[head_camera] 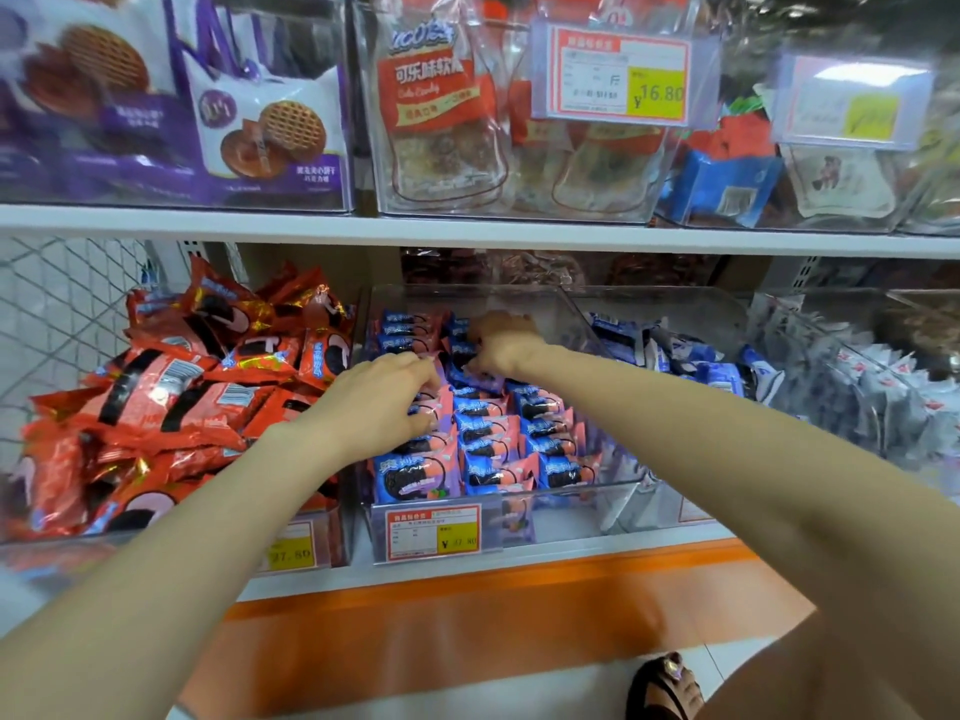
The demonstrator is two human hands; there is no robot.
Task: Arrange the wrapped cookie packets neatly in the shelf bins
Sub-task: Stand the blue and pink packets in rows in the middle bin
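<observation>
A clear plastic bin (582,324) on the lower shelf holds blue-and-pink wrapped cookie packets (488,433) standing in tidy rows. My left hand (384,387) rests on the left row, fingers curled onto the top edge of a pink packet. Farther back in the same bin, my right hand (506,343) has its fingers bent down among the packets. Whether either hand has a packet pinched is hidden by the fingers. Left of this bin, red cookie packets (171,392) lie in a loose heap.
Right of the middle bin stand a bin of blue packets (691,356) and one of grey-white packets (872,392). The upper shelf (467,231) carries bagged snacks and price tags. A yellow-and-red price tag (434,532) hangs on the bin front. A sandalled foot (667,685) is below.
</observation>
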